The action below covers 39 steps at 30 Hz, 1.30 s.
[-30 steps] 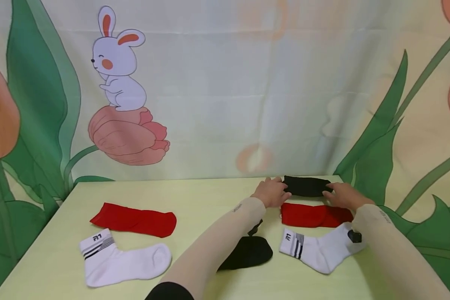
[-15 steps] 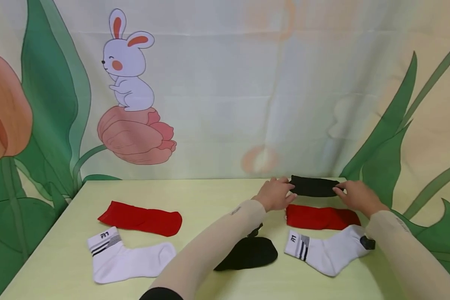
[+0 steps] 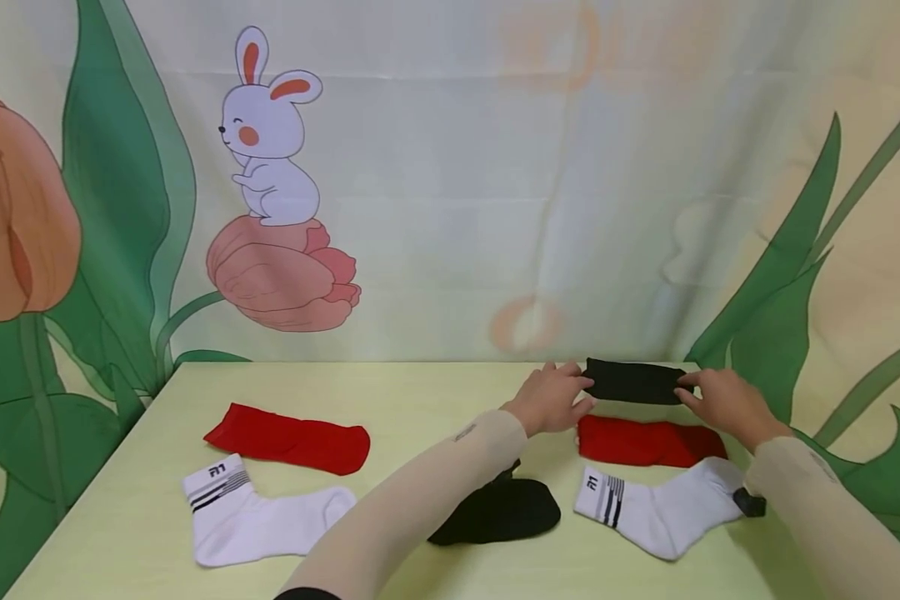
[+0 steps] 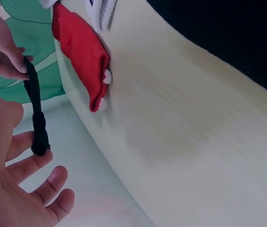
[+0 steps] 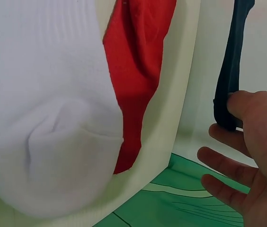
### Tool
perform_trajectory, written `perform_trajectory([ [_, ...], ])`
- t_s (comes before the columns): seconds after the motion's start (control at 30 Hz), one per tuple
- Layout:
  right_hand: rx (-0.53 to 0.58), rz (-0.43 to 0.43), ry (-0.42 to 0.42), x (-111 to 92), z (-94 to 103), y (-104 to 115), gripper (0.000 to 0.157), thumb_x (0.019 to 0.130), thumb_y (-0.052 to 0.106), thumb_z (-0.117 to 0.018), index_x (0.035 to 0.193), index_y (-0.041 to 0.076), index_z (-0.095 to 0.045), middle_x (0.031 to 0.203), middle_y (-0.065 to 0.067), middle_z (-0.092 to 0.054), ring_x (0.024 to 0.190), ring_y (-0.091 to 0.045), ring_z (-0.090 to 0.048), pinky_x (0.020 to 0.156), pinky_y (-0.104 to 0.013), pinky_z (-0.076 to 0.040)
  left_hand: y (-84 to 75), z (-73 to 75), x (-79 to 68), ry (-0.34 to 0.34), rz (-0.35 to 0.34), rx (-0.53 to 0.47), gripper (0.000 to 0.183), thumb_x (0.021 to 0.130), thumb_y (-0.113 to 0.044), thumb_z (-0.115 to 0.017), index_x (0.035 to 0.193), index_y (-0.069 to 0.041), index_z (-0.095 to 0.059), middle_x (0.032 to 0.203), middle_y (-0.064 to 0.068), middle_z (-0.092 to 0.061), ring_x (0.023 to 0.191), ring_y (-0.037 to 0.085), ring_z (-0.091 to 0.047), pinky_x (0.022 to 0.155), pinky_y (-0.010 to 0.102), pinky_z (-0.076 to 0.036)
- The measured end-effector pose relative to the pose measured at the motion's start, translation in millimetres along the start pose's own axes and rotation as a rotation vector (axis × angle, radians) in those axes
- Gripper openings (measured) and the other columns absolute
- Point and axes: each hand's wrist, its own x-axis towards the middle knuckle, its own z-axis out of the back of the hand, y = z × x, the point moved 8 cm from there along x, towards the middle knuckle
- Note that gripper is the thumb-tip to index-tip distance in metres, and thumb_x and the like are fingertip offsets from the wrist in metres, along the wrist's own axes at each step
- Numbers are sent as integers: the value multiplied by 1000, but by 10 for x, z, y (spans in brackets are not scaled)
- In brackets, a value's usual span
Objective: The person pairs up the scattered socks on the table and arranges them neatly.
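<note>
black and narrow, the held sock [image 3: 633,382] was stretched lengthwise between two hands at the far right of the tabletop [image 3: 435,396]. its left end was pinched by the left hand [image 3: 551,398], and its right end was gripped between thumb and fingers by the right hand [image 3: 727,406]; on both hands the remaining fingers were spread loosely away from the cloth. whether the tabletop was touched by its lower edge could not be told.

just nearer, a right red sock [image 3: 648,442] was laid flat, and nearer again a right white sock [image 3: 663,508] was placed with its striped cuff to the left. a near black sock [image 3: 502,511] was partly covered by the left sleeve [image 3: 412,500]. at the left, a left red sock [image 3: 292,439] was set beyond a left white sock [image 3: 262,517]. behind the tabletop, a printed curtain [image 3: 435,208] was hung.
</note>
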Motion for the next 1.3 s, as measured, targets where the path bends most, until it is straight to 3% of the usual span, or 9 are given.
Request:
perform_trajectory([
  [0.57,3,42,13,-168,59,162,39,93,26,-66,122,0,-65,84,-6,-66,72,-20,-56,49,-31,-45,-35,93,-284,-16,-61,-8,44,101,-46,-44,137,-24,-58,137,0,-53,109,21,-52,87,31,-47],
  [0.9,-12,74,-6,-249,95,274,36,92,26,-67,119,2,-68,95,-13,-70,81,-27,-63,55,-37,-52,-69,177,-446,-43,-104,-2,43,101,-45,-47,137,-24,-59,132,-2,-55,101,17,-51,81,28,-45],
  [1.3,-10,108,-33,-381,113,369,36,91,25,-68,120,3,-68,90,-9,-69,79,-25,-63,51,-34,-49,-100,239,-642,-53,-127,-7,44,100,-45,-48,137,-24,-58,134,-2,-54,102,17,-50,83,26,-45],
])
